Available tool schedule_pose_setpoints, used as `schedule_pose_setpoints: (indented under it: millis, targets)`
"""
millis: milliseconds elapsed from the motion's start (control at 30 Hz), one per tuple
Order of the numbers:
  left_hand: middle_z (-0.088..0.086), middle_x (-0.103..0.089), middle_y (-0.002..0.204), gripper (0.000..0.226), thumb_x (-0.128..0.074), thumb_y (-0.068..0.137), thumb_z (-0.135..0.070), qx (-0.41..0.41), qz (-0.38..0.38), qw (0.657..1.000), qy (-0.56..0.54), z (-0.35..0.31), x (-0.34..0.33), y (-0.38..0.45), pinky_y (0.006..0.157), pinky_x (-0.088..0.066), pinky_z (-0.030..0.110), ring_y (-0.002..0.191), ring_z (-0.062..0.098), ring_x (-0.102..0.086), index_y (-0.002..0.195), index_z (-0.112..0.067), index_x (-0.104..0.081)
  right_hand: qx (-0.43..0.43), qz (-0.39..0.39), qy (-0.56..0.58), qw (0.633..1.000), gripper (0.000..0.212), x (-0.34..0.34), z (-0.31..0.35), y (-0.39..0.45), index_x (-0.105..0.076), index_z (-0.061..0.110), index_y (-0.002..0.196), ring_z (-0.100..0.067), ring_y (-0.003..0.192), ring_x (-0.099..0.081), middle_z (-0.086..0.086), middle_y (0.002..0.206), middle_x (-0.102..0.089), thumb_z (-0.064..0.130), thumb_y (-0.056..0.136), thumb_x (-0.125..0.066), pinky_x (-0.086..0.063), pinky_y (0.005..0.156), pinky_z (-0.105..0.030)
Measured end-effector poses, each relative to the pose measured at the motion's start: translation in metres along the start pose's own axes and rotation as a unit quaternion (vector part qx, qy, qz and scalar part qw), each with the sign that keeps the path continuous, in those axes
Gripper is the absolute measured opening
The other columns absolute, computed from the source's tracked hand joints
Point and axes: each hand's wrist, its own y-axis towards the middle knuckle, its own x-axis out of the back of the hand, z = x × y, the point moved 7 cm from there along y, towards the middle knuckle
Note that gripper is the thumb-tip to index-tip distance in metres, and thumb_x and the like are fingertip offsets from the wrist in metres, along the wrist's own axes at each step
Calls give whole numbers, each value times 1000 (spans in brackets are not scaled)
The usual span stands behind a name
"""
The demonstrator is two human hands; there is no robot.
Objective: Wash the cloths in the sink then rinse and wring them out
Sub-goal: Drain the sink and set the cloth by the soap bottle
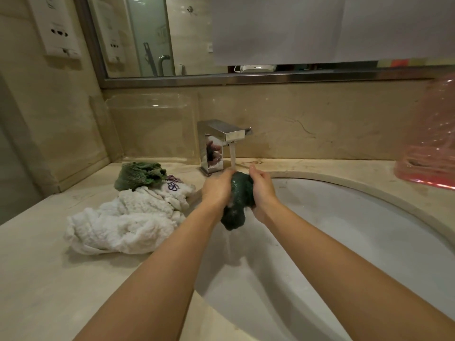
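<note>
A wet dark green cloth is bunched between my two hands over the white sink. My left hand grips its left side and my right hand grips its right side. Water runs from the chrome tap onto the top of the cloth and drains off its lower end into the basin. On the counter to the left lie a white towel, a second green cloth and a small white cloth with purple embroidery.
The beige marble counter surrounds the sink. A clear plastic box stands against the wall behind the cloths. A pink plastic bag sits at the right edge. A mirror hangs above.
</note>
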Motion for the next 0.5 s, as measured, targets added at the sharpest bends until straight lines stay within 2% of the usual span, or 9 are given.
schedule_pose_setpoints:
  millis: [100, 167, 233, 300, 367, 433, 500]
  targets:
    - [6, -58, 91, 23, -44, 99, -36, 7, -38, 998, -50, -1, 10, 0, 95, -48, 42, 95, 25, -58, 91, -18, -57, 28, 60, 0, 998, 18, -14, 2, -6, -54, 26, 102, -22, 103, -58, -3, 108, -60, 42, 93, -58, -53, 79, -35]
    - [9, -62, 93, 26, -44, 99, -35, 18, -54, 997, -60, -1, 14, -1, 96, -48, 43, 96, 28, -60, 95, -17, -62, 50, 67, -55, 995, 27, -20, 1, -8, -57, 21, 106, -20, 99, -61, -2, 102, -63, 43, 92, -59, -51, 72, -29]
    - [11, -65, 102, 34, -42, 100, -37, 21, -58, 998, -34, 1, 14, 0, 93, -48, 39, 98, 27, -60, 114, -14, -64, 61, 37, -122, 990, 32, -19, 3, -6, -59, 18, 111, -21, 98, -62, -4, 103, -65, 45, 96, -52, -52, 76, -32]
    - [12, -64, 110, 42, -42, 100, -42, 7, -42, 999, -9, 0, 11, -1, 89, -45, 35, 102, 27, -59, 121, -12, -62, 69, -1, -149, 986, 30, -14, 5, -2, -62, 20, 108, -24, 100, -62, -6, 104, -66, 44, 98, -47, -53, 88, -40]
    - [13, -61, 122, 52, -43, 98, -50, -15, -36, 999, 27, 0, 8, 0, 95, -42, 37, 113, 30, -56, 129, -10, -55, 75, -38, -136, 987, 29, -7, 10, 0, -62, 21, 108, -24, 103, -59, -5, 106, -64, 42, 100, -45, -49, 96, -43]
    - [14, -55, 133, 66, -45, 94, -58, -20, -37, 998, 41, 1, 7, 2, 101, -40, 41, 121, 32, -52, 140, -11, -41, 71, -84, -99, 989, 31, 1, 13, 0, -58, 16, 116, -20, 102, -54, -3, 105, -57, 40, 101, -43, -46, 97, -41]
    - [12, -52, 133, 72, -53, 90, -57, -22, -12, 1000, 17, 0, 3, 1, 96, -46, 41, 118, 31, -54, 142, -14, -29, 56, -114, -26, 992, 34, 7, 14, 1, -54, 13, 118, -23, 104, -56, -6, 108, -57, 40, 101, -44, -49, 97, -43]
